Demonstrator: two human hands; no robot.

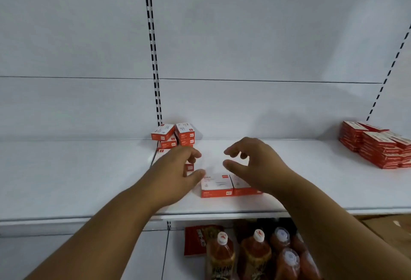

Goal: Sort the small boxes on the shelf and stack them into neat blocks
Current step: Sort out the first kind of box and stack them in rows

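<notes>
Two bare forearms reach forward over the white metal shelf in the single head view, and we see both hands hovering above it with nothing held. Our left hand is turned palm-down and inward, its fingers loosely curled and its thumb stretched toward the right. Our right hand mirrors it, fingers bent in a relaxed claw, thumb extended toward the left, with a clear gap between the two hands.

Just below the thumbs, two small red-and-white cardboard boxes lie flat side by side, touching, near the shelf's front edge; the right forearm covers part of the right-hand one. Behind the left hand, a loose pile of red-and-white boxes leans unevenly against the slotted upright at the back panel. Well apart, at the far right, a large tidy block of red boxes sits stacked several layers high.

Below the shelf, we see clear plastic bottles of reddish drink with white caps standing close together beside a red packet.
</notes>
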